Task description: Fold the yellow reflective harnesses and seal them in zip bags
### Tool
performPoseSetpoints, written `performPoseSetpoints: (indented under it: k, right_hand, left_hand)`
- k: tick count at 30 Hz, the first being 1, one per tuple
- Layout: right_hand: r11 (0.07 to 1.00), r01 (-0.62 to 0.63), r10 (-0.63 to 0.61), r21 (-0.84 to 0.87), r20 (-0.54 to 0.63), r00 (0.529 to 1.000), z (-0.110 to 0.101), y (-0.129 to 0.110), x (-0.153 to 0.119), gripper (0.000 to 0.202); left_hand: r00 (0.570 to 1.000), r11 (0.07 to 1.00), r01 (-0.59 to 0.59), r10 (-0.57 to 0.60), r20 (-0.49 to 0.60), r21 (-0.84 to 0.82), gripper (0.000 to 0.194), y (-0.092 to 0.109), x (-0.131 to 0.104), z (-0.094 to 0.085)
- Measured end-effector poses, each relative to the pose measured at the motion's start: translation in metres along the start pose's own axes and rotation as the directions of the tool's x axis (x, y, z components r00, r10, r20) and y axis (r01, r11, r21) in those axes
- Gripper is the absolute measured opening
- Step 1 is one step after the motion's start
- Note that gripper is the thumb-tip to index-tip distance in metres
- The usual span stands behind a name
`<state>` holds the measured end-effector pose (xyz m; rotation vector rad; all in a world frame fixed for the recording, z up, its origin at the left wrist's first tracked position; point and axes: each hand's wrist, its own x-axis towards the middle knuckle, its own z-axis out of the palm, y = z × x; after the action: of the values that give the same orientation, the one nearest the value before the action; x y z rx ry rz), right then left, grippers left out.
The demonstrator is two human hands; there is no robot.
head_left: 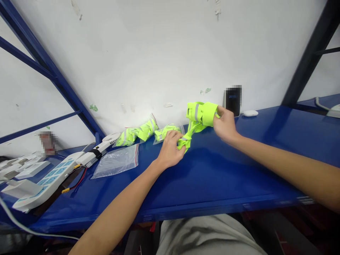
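Observation:
A neon-yellow garment with grey reflective stripes (199,115) is stretched between both hands above a blue shelf (212,177). My left hand (170,150) pinches its lower end near the shelf surface. My right hand (225,124) grips the bunched upper end, lifted slightly. Two bagged neon-yellow garments (138,134) lie against the wall to the left, one close behind my left hand.
An empty clear zip bag (117,161) lies flat left of my left hand. A white handheld fan (99,147), a white power strip (45,184) with cables and white boxes sit at far left. A dark device (233,101) and white puck (250,113) stand by the wall.

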<state>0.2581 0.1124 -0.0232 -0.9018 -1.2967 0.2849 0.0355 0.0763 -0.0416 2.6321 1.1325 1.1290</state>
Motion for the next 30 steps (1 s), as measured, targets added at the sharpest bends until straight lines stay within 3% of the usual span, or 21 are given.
performPoseSetpoints:
  k: [3,6,11,17,22,26,28,30]
  right_hand:
    - [0.999,-0.042,0.042,0.034,0.017,0.999,0.000,0.007,0.002,0.029]
    - [0.997,-0.066,0.064,0.039,0.055,0.996,0.001,0.009,0.000,0.027]
    - [0.996,-0.093,0.091,0.010,0.146,0.985,0.002,0.010,-0.005,0.027]
    - [0.993,-0.112,0.104,0.026,0.217,0.971,0.004,0.010,-0.008,0.027]
    - [0.992,-0.121,0.112,0.017,0.277,0.954,0.007,0.007,-0.013,0.026]
    - [0.994,-0.107,0.093,0.035,0.275,0.957,0.009,0.006,-0.015,0.027]
    - [0.990,-0.123,0.103,0.071,0.240,0.965,0.009,0.008,-0.012,0.028]
    - [0.974,-0.190,0.168,0.121,0.172,0.971,0.007,0.009,-0.007,0.027]
  left_hand:
    - [0.975,0.969,-0.166,0.189,0.117,-0.185,0.031,0.019,-0.007,-0.002]
    - [0.921,0.946,-0.181,0.260,0.290,-0.270,0.042,0.034,-0.011,-0.004]
    - [0.824,0.936,-0.007,0.205,0.528,-0.353,0.055,0.030,-0.007,-0.017]
    - [0.758,0.880,0.189,0.151,0.634,-0.436,0.047,0.020,0.000,-0.028]
    - [0.777,0.929,0.169,0.080,0.624,-0.330,0.063,0.022,0.002,-0.025]
    - [0.792,0.980,0.121,-0.001,0.611,-0.156,0.056,0.019,0.003,-0.020]
    - [0.842,0.992,0.074,-0.006,0.539,-0.104,0.039,0.017,0.002,-0.017]
    - [0.939,0.998,-0.020,0.042,0.343,-0.067,0.023,0.014,0.002,-0.014]
